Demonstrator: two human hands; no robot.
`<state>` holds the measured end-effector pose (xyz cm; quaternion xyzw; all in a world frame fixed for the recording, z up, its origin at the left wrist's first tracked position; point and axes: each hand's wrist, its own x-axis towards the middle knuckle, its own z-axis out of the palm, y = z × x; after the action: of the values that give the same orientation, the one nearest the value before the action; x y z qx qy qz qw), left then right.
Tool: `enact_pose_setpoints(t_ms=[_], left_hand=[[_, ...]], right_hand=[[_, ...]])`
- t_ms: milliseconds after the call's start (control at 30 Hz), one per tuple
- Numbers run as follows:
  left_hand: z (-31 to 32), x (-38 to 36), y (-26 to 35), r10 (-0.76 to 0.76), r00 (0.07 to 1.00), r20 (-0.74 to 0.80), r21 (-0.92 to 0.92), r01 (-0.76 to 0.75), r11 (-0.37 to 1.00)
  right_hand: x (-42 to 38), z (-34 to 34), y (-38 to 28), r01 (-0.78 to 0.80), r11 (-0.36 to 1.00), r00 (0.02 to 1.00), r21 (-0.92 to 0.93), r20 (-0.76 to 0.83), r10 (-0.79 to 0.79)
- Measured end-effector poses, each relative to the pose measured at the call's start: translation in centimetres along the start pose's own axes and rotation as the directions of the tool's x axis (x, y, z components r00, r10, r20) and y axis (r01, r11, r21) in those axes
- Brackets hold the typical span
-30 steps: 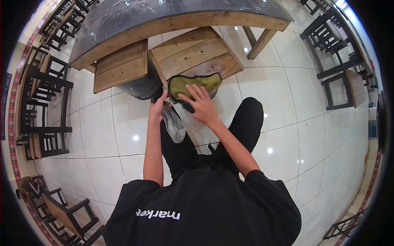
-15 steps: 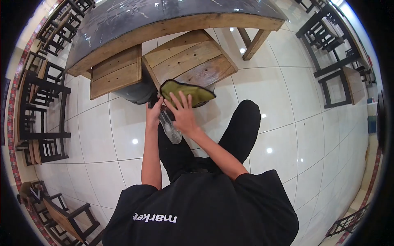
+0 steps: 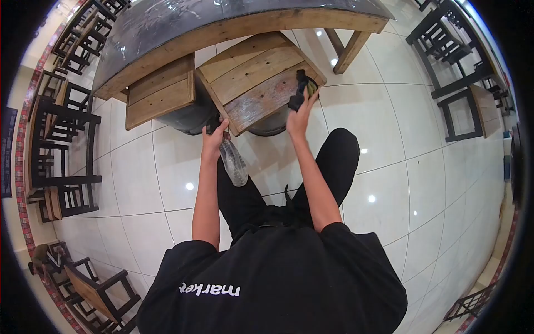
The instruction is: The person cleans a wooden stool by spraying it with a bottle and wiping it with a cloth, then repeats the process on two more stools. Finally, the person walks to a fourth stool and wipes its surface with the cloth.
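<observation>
My left hand is closed round the neck of a clear spray bottle with a black head. The bottle's see-through body hangs down past my fingers, over my left thigh. Near the right corner of a wooden stool, my right hand grips a green cloth with black edging. The cloth is bunched and tilted, so mostly its dark edge shows. A shiny, wet-looking patch lies on the stool's near plank.
A second wooden stool stands to the left, partly under a dark-topped table. Dark chairs and tables line the left side, with more at the right. White tiles cover the floor.
My right hand has carried the cloth away from my left hand, rightward to the stool's right corner. The cloth, spread out before, is now bunched. My left hand still holds the bottle.
</observation>
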<state>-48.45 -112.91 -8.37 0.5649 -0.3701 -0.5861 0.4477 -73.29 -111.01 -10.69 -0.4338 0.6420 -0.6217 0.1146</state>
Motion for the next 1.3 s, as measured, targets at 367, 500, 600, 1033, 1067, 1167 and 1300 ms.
enact_pose_setpoints(t_ms=[367,500,600,1033,1067,1167,1300], left_hand=[[-1.0,2.4,-0.8,0.005,0.996,0.084,0.091,-0.013,0.996],[0.3,1.5,-0.6,0.026,0.997,0.069,0.089,-0.033,0.995],[0.8,0.4,0.2,-0.057,0.995,0.079,0.02,0.056,0.998],[0.9,0.7,-0.2,-0.041,0.993,0.108,-0.016,0.043,0.999],[0.9,0.7,-0.4,-0.035,0.994,0.103,-0.026,0.038,0.999],[0.8,1.0,-0.8,-0.034,0.995,0.096,-0.037,0.038,0.999],[0.7,0.9,-0.5,-0.072,0.993,0.098,-0.002,0.073,0.997]], right_hand=[[-15.1,6.4,-7.2,-0.132,0.974,0.869,0.183,0.495,0.025],[-12.8,4.6,-7.2,-0.128,0.972,0.886,0.196,0.463,0.024],[-10.4,2.7,-7.2,-0.206,0.965,0.954,0.161,0.254,0.161],[10.4,-0.9,4.4,-0.353,0.92,0.915,-0.172,-0.267,0.301],[8.2,0.2,3.4,-0.243,0.938,0.934,-0.248,-0.321,0.157],[1.2,2.3,-0.7,-0.235,0.96,0.962,-0.154,-0.179,0.207],[-4.1,4.4,-3.3,-0.227,0.972,0.974,-0.052,-0.022,0.226]])
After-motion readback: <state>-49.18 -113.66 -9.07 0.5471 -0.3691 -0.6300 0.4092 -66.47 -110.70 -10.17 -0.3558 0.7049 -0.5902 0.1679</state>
